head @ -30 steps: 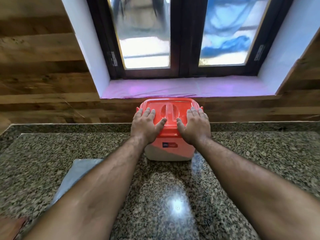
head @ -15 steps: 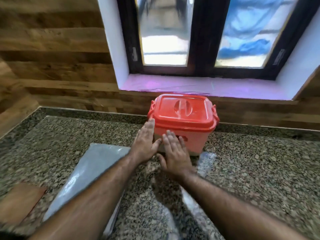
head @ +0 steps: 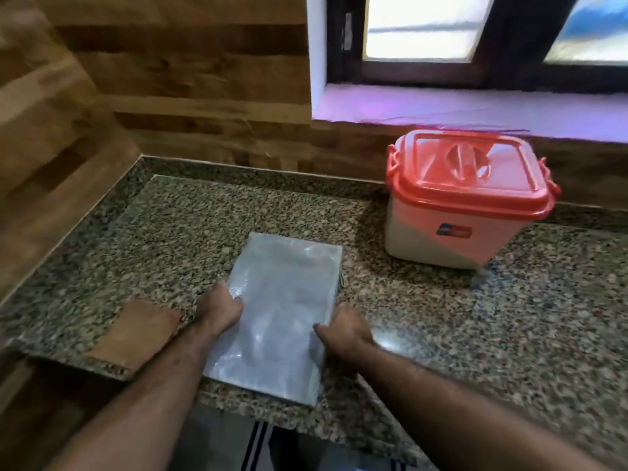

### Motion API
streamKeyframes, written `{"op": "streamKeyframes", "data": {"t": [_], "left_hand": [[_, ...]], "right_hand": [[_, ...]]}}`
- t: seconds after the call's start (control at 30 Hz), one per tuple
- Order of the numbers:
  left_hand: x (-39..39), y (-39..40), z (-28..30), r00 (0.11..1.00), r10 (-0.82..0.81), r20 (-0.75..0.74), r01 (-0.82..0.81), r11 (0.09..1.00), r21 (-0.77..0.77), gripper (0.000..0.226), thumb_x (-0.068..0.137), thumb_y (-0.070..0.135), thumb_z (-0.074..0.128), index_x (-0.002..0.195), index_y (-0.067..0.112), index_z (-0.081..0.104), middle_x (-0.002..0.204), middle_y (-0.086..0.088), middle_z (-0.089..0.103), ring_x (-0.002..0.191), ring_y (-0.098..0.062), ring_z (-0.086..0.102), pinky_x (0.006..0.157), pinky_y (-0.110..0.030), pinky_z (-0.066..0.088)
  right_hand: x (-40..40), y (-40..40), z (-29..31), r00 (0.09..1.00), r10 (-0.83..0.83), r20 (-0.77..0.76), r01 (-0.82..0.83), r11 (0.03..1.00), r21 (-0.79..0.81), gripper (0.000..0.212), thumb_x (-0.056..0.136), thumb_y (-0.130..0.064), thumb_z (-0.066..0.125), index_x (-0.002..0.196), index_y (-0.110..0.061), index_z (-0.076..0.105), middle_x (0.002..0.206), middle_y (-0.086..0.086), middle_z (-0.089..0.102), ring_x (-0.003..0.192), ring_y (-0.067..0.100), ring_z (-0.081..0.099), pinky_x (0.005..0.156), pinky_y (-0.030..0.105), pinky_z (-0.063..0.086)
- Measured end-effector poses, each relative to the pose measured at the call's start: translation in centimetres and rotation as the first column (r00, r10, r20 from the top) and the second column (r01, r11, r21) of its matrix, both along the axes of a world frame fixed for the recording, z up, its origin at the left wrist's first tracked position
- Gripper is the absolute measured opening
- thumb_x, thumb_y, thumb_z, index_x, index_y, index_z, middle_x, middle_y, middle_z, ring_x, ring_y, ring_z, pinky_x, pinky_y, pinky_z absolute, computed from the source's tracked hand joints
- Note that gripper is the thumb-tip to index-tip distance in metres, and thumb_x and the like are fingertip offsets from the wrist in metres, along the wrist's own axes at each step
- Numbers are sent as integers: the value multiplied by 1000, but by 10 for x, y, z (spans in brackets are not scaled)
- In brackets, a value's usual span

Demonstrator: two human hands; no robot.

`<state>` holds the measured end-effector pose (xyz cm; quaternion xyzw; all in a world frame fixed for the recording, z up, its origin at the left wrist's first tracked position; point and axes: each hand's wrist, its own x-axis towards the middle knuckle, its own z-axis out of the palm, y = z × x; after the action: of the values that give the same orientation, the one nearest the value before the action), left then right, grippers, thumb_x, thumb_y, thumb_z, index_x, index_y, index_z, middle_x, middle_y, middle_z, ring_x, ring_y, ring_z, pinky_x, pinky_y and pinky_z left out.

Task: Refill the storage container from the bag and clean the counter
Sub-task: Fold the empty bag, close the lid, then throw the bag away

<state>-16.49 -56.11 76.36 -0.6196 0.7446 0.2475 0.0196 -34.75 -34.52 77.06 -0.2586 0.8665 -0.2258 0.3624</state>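
Both hands are curled onto the bag [head: 282,311], left hand [head: 217,309] gripping its left edge and right hand [head: 343,331] its right, flat on the bench [head: 509,334] front-left of the lidded container [head: 465,202]. The bag looks slick and floppy, so I reckon it could sag or slip when lifted and spill over the bench edge, and the lid is on, so nowhere to pour yet.

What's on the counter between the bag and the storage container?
Nothing: in the head view only bare granite counter separates the grey bag, gripped at its sides by both hands, from the lidded storage container at the back right.
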Motion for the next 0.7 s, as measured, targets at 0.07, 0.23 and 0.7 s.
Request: {"op": "streamKeyframes", "data": {"t": [0.07, 0.23, 0.7], "left_hand": [[8, -15, -4, 999, -34, 8, 33, 998, 60, 34, 92, 31, 70, 118, 11, 67, 115, -17, 74, 105, -40, 71, 88, -40, 57], [16, -49, -13, 984, -26, -176, 63, 976, 209, 10, 93, 23, 72, 93, 13, 75, 92, -7, 76, 80, -27, 71, 67, -30, 51], [44, -96, -28, 889, 57, -454, 165, 886, 433, 34, 76, -20, 81, 72, 10, 67, 65, -6, 71, 68, -25, 68, 62, -34, 58]], "right_hand": [[4, -13, -9, 990, -137, 26, 136, 990, 18, 60, 66, -53, 78, 114, -17, 78, 108, 3, 81, 95, 26, 79, 79, 35, 65], [11, -33, -13, 955, -295, 28, 295, 956, 7, 29, 70, -27, 74, 91, -6, 73, 86, 9, 76, 77, 28, 75, 56, 30, 56], [-14, -12, 1, 881, -246, 405, 377, 881, -286, 36, 79, 28, 67, 93, -3, 80, 83, -1, 82, 74, 15, 78, 66, 26, 62]]}}
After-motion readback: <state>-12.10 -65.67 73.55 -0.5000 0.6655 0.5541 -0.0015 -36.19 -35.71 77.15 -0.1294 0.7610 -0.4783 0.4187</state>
